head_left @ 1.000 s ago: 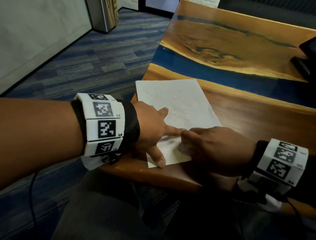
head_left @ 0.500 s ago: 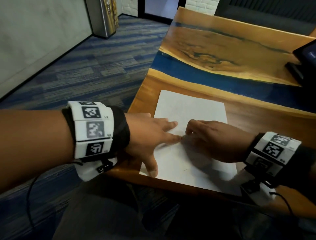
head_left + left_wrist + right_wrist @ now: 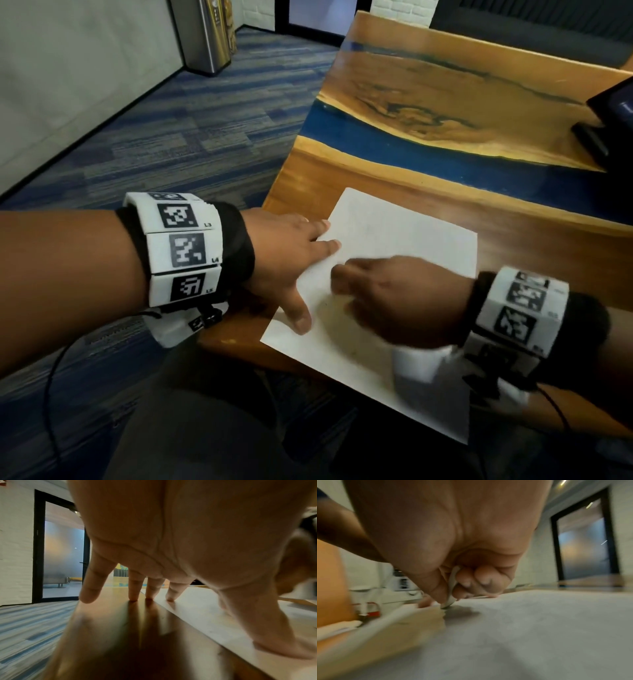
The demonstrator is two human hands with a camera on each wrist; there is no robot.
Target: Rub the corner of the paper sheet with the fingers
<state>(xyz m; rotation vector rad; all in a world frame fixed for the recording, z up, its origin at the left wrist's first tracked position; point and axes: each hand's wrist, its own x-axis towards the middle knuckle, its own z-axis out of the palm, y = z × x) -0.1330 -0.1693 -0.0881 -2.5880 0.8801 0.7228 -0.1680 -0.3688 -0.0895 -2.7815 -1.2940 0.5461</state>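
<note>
The table (image 3: 394, 164) carries the paper (image 3: 404, 240), whose long axis runs away from the person, now straighter than before. The left hand (image 3: 284, 253) lies spread and flat, fingertips (image 3: 169, 597) on the paper's left edge. The right hand (image 3: 394, 301), curled, pinches a small pale thing (image 3: 452, 588) against the sheet, nearer its middle.

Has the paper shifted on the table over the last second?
Yes. The paper has turned clockwise and slid toward the near table edge; its near corner now overhangs that edge.
</note>
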